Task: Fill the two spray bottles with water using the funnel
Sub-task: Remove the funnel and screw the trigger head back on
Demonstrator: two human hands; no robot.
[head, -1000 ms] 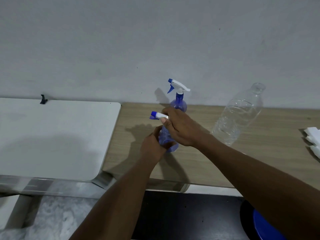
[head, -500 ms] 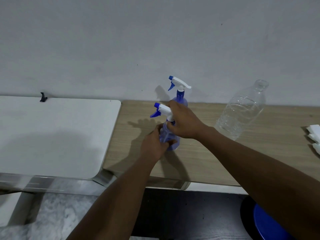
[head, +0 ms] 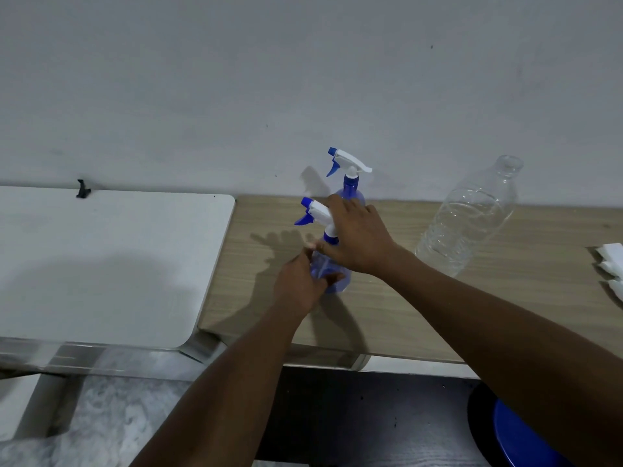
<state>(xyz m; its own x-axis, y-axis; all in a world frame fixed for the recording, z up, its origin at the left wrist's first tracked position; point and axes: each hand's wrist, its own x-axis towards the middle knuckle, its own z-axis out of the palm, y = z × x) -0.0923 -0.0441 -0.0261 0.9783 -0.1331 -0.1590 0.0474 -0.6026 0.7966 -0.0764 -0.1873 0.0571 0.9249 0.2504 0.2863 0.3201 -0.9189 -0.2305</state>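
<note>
Two blue spray bottles with white trigger heads stand on the wooden table (head: 438,318). The near spray bottle (head: 328,274) is upright, and my left hand (head: 300,284) grips its blue body from the left. My right hand (head: 357,237) is closed over its neck and trigger head (head: 315,212), whose nozzle points left. Behind them, close to the wall, the far spray bottle (head: 350,183) stands untouched. A clear plastic water bottle (head: 468,217) without a cap stands to the right, partly filled. No funnel is visible.
A white table (head: 101,264) adjoins the wooden one on the left, with a small black clip (head: 82,189) at its back edge. White objects (head: 612,267) lie at the right edge. A blue round thing (head: 526,439) sits below at the lower right.
The near bottle's trigger head rose from tilted to upright under my right hand, and its nozzle now points left. My left hand stays on the bottle's body.
</note>
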